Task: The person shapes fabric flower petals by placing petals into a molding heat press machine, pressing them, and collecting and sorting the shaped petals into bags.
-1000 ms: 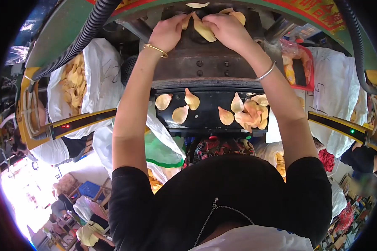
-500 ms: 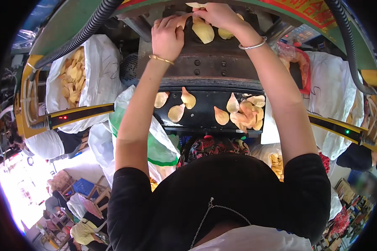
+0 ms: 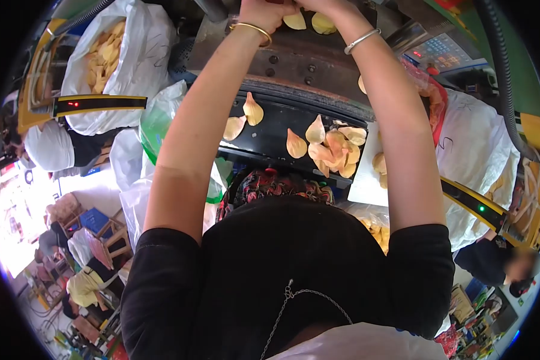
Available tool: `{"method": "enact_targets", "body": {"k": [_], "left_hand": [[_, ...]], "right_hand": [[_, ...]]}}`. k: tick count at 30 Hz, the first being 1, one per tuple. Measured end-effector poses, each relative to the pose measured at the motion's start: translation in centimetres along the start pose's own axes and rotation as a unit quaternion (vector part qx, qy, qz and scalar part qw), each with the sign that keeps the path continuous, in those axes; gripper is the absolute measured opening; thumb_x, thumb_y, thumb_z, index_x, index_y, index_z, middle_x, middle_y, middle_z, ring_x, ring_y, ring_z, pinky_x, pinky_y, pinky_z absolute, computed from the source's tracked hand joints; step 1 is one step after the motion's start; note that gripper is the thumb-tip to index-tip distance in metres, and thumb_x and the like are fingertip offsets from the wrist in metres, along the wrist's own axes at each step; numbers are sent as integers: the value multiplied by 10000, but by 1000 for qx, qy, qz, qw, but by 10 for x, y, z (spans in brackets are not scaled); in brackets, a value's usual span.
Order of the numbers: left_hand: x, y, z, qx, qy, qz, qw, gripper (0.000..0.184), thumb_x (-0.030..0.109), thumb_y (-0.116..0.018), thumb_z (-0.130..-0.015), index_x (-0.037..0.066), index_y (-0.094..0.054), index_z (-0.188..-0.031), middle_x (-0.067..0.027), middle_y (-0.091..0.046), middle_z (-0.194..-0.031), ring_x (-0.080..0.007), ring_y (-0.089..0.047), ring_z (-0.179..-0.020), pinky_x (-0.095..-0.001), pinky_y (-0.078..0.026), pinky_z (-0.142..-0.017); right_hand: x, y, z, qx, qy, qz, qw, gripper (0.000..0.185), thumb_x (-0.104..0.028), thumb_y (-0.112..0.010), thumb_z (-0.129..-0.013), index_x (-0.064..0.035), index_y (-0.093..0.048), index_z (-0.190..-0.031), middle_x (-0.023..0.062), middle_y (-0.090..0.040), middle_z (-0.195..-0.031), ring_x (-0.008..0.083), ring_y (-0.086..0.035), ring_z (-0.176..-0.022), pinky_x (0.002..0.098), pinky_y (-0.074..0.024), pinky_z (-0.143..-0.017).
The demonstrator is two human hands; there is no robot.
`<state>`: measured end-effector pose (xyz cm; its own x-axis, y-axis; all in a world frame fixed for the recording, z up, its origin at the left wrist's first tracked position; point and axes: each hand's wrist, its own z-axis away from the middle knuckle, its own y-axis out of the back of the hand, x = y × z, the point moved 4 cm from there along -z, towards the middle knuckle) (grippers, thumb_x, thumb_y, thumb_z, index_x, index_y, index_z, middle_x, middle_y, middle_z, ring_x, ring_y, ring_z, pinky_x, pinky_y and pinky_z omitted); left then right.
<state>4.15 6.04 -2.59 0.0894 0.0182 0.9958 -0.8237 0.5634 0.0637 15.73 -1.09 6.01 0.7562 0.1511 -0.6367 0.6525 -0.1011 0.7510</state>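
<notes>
Both of my hands are at the top edge of the view, over the dark metal machine bed (image 3: 270, 57). My left hand (image 3: 264, 13) shows only its back and part of its fingers, and its fingertips are cut off. Beside it, my right hand (image 3: 321, 5) is mostly out of frame. A pale petal-shaped piece (image 3: 294, 21) lies just below, between the hands, and a yellowish piece (image 3: 323, 24) is near my right wrist. On the black tray (image 3: 270, 129) nearer my body are a few single pieces (image 3: 296, 144) and an overlapping pile (image 3: 336, 153).
White sacks of similar pieces stand at the left (image 3: 144, 54) and right (image 3: 474, 162). Yellow-black sensor bars (image 3: 102, 104) flank the tray. A control panel (image 3: 444, 53) is at upper right. Other people sit at lower left and at the right edge.
The view has shifted, so the machine and tray appear higher and tilted. My left hand has moved next to my right hand, and both have gone towards the top edge.
</notes>
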Motion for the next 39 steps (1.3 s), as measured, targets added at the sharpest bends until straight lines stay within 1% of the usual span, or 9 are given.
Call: {"method": "enact_targets", "body": {"k": [4, 7, 12, 19, 22, 26, 31, 36, 39], "left_hand": [[33, 3, 27, -9, 191, -98, 977, 292, 212, -685, -840, -13, -594, -678, -87, -536, -603, -210, -519, -624, -364, -448, -611], [74, -7, 42, -92, 45, -560, 822, 491, 311, -708, -790, -88, -605, -1058, -235, -640, -991, -282, -629, -837, -386, -498, -764], [38, 4, 30, 17, -85, -632, 770, 438, 417, -760, -681, 164, -671, -1027, -113, -682, -940, -291, -661, -847, -389, -529, -750], [56, -10, 37, 29, -107, -583, 805, 413, 424, -770, -662, 85, -714, -892, -128, -674, -845, -306, -636, -773, -401, -508, -723], [71, 13, 39, 133, -405, -516, 743, 458, 346, -774, -712, 33, -677, -1033, -94, -685, -862, -229, -643, -775, -345, -503, -745], [53, 25, 5, -106, -152, -268, 946, 481, 285, -743, -782, -8, -616, -1142, -51, -678, -906, -126, -612, -810, -277, -483, -771], [33, 31, -7, -125, -177, -389, 896, 447, 263, -697, -838, 10, -591, -1191, -28, -671, -945, -61, -568, -836, -232, -463, -777], [31, 7, 11, -74, -174, -417, 889, 672, 446, -696, -782, 54, -490, -1288, -143, -643, -1016, -254, -638, -884, -350, -499, -806], [32, 7, 20, -31, -259, -474, 841, 738, 469, -673, -793, 56, -418, -1349, -158, -608, -1132, -298, -627, -968, -383, -492, -842]], "right_hand": [[-9, 4, 3, -17, 11, -15, 1000, 204, -154, -496, -910, -22, -482, -755, 132, -431, -607, 248, -428, -547, 398, -378, -553], [2, -4, -9, 7, -14, 78, 997, 233, -168, -525, -905, -17, -458, -742, 104, -387, -576, 236, -379, -529, 398, -366, -540], [30, -21, -25, 28, 14, 67, 997, 190, -197, -554, -886, -27, -532, -804, 104, -518, -671, 236, -511, -626, 365, -430, -602], [46, -32, -25, 100, -12, -174, 980, 175, -200, -579, -869, -29, -578, -828, 95, -611, -729, 221, -593, -654, 328, -462, -611], [32, -19, -15, 97, 21, -14, 995, 153, -177, -568, -869, -30, -577, -830, 100, -615, -728, 230, -593, -642, 339, -459, -594], [33, -29, -26, 188, 133, 118, 966, 141, -166, -564, -867, -29, -575, -835, 108, -618, -728, 239, -589, -634, 349, -452, -575], [62, -46, -47, 73, 83, 102, 989, 139, -169, -595, -848, -33, -595, -878, 115, -619, -735, 251, -582, -631, 355, -461, -575], [37, -25, -35, 33, 50, 135, 989, 125, -109, -615, -831, -46, -622, -938, 108, -617, -742, 255, -573, -621, 343, -472, -586], [8, -13, 5, 48, -225, -385, 894, 199, -171, -527, -911, -11, -480, -804, 91, -393, -601, 230, -334, -505, 391, -347, -527]]}}
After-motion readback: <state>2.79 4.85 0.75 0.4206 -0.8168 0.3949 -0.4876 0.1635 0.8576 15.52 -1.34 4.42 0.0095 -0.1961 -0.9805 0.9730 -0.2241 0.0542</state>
